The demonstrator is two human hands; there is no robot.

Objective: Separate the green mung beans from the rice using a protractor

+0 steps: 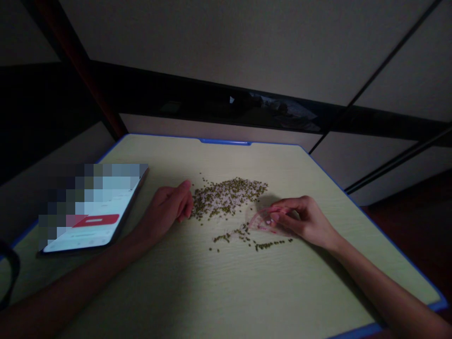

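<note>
Small green beans, which look like mung beans, lie mixed with white rice-like grains in a pile (231,193) at mid-table. My left hand (173,203) rests at the pile's left edge, curled in a loose fist, with nothing showing in it. On the right, my right hand (305,219) pinches a clear pink protractor (260,221) between thumb and fingers. The protractor is tilted over the table, its curved edge towards the beans. A thin scatter of green beans (243,230) lies just below it, with a short row of beans (270,245) nearer me.
A lit tablet (95,220), partly blurred out, lies on the left of the pale wooden-look table (197,292). The table has a blue rim and a blue handle (226,141) at its far edge. Cabinet panels (219,52) with a dark glossy strip stand right behind it.
</note>
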